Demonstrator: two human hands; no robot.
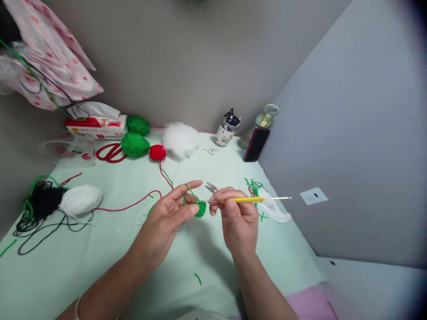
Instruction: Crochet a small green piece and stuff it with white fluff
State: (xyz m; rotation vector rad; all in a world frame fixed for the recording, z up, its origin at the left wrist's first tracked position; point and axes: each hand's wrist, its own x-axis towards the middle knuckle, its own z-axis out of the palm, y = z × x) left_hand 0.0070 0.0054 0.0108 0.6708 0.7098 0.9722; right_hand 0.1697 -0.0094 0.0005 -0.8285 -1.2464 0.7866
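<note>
My left hand (171, 211) pinches a small green crochet piece (200, 208) between thumb and fingers, with green yarn looped over the raised index finger. My right hand (235, 218) grips a yellow-handled crochet hook (248, 199), its metal tip pointing into the green piece and its metal tail sticking out to the right. Both hands hover above the pale green table cover (100, 249). Green yarn trails back toward the yarn balls at the rear.
At the back lie two green yarn balls (135, 145), a red ball (157, 152), white stuffing (180, 139), red scissors (110, 153), a tissue box (96, 126), a jar (226, 131) and a phone (256, 144). Left: white yarn (80, 200), black yarn (43, 202). Small snips (211, 187) and yarn scraps (254, 186) sit beyond my hands.
</note>
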